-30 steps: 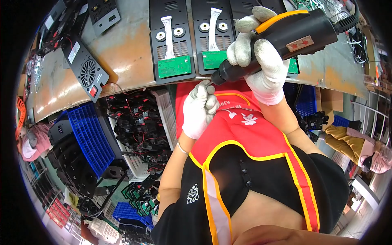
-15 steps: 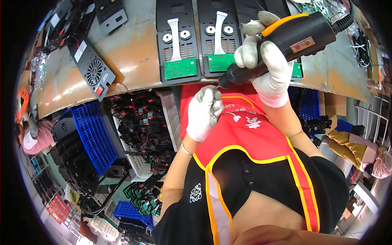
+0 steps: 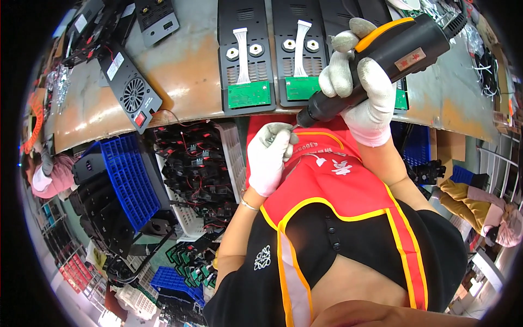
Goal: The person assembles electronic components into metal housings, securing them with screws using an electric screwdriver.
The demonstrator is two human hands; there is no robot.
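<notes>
My right hand (image 3: 373, 106), in a white glove, grips a black electric screwdriver (image 3: 406, 46) with an orange stripe. The tool points down and left, and its thin bit meets the fingers of my left hand (image 3: 268, 161). That gloved hand is closed in front of the red apron (image 3: 321, 180); what its fingers hold is too small to make out. Just beyond the hands, a black panel (image 3: 245, 68) lies on the table with a green circuit board (image 3: 249, 95) and a white ribbon cable (image 3: 242, 54). Beside it lies a similar black panel (image 3: 283, 54), partly covered by my right hand.
A black panel with a round fan grille (image 3: 133, 95) and red switch lies at the metal table's (image 3: 180, 71) left edge. Below stand a white crate (image 3: 234, 155) of black parts with red wires and a blue crate (image 3: 128, 180). A person's pink sleeve (image 3: 57, 177) shows far left.
My left fingers have shifted and opened slightly around the bit's tip. The screwdriver stays in my right hand. The whole view has drifted slightly.
</notes>
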